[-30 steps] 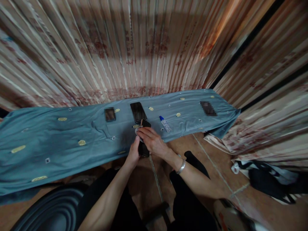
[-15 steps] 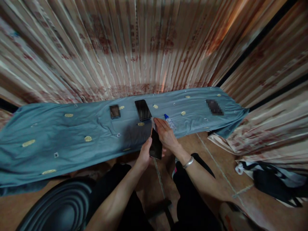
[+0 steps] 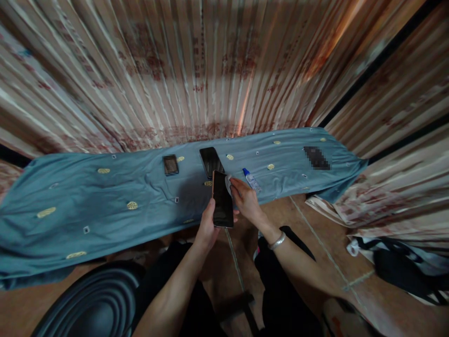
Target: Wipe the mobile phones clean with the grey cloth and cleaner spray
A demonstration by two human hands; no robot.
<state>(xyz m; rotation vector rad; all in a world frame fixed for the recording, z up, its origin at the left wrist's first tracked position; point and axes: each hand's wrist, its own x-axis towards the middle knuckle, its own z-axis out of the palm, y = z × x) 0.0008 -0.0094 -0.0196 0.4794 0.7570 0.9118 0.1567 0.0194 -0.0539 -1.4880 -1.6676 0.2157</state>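
My left hand (image 3: pixel 207 225) is wrapped round a dark smartphone (image 3: pixel 223 201), its thumb along the left edge and fingertips showing past the right edge. The phone is tilted up, its black screen towards me. Pinched in the fingers of my right hand (image 3: pixel 248 202) is a small white wipe (image 3: pixel 228 183), at the phone's upper right edge. Just beyond lies a second black smartphone (image 3: pixel 210 160), its near end partly covered by the held one. A clear bottle with a blue cap (image 3: pixel 251 179) lies to the right of my right hand.
A blue-green cloth (image 3: pixel 105 201) with yellow prints covers the long table. A blurred-out square item (image 3: pixel 170 164) lies to the left and a blurred-out dark item (image 3: pixel 316 158) to the right. Curtains (image 3: pixel 168 75) hang behind. A black round seat (image 3: pixel 91 304) stands at lower left.
The held phone has come up and slightly left, its screen now more exposed. My right hand has drawn back from over its top to its right edge, with the white wipe.
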